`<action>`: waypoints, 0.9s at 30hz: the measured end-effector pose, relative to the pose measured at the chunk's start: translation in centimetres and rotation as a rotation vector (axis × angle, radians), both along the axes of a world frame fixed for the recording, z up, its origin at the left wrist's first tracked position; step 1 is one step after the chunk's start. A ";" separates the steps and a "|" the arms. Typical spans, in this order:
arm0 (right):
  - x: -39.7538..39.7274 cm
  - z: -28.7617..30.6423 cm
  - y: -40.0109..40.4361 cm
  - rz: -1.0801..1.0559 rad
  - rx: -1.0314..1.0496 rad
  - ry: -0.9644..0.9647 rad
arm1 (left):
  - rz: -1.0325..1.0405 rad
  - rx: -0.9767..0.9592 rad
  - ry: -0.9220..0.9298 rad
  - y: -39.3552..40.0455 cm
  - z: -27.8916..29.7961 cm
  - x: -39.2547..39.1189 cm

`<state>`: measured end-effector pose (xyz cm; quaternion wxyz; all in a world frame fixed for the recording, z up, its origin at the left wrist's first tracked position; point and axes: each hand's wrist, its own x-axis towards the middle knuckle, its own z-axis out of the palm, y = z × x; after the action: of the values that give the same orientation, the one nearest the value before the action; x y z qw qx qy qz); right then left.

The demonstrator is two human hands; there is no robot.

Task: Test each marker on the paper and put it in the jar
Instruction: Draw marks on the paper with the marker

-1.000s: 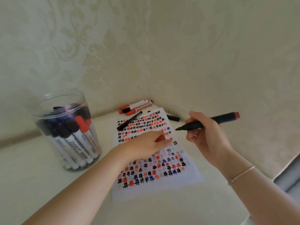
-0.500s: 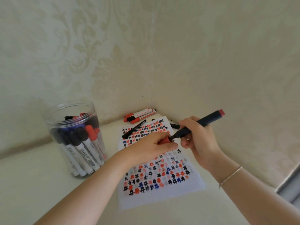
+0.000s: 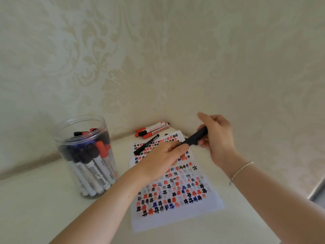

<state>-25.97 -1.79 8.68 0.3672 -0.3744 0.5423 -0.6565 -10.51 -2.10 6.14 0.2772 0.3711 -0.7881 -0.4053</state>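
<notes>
Marker (image 3: 195,137), dark barrel, held over paper (image 3: 175,187): right hand (image 3: 218,138) fingers curled round rear, left hand (image 3: 164,155) fingers pinching front end. Jar (image 3: 84,155) of markers left on bench (image 3: 35,208), apart from paper.

Both arms are reaching forward with the hands close together. The right hand (image 3: 217,138) is curling its fingers around a dark marker (image 3: 195,137), wrist bent, with a thin bracelet (image 3: 241,170) on it. The left hand (image 3: 164,154) is lying palm down, its fingertips pinching the near end of that marker.
</notes>
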 end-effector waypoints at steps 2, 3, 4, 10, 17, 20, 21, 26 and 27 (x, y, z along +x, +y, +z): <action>0.0 0.4 -0.5 -0.047 0.013 0.185 | 0.109 -0.122 -0.013 0.3 0.2 -0.1; 0.3 0.3 -0.7 -0.033 0.037 0.253 | 0.184 -0.191 -0.016 0.4 0.2 -0.2; 0.7 0.2 -0.8 -0.014 0.060 0.280 | 0.264 -0.249 -0.025 0.6 0.2 -0.2; 3.3 0.9 -0.6 -0.030 0.045 0.216 | 0.514 -0.306 -0.065 0.5 2.1 0.9; 6.6 1.9 1.0 0.081 0.067 -0.149 | 0.601 -0.609 -0.398 2.2 6.8 3.8; 8.2 1.7 1.0 0.190 0.087 -0.307 | 0.659 -0.752 -0.565 2.9 8.8 5.1; 8.8 1.6 0.9 0.259 0.101 -0.361 | 0.687 -0.803 -0.637 3.0 9.3 5.4; 11.0 1.6 -1.1 0.541 0.112 -0.677 | 0.668 -0.948 -0.522 2.0 10.6 7.5; 11.5 1.9 -1.7 0.539 0.112 -0.730 | 0.674 -0.879 -0.371 1.6 10.9 8.1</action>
<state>-14.50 -3.49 10.59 0.7117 -0.2256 0.2953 -0.5961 -2.43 -0.54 16.99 0.3762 0.5164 -0.7560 0.1423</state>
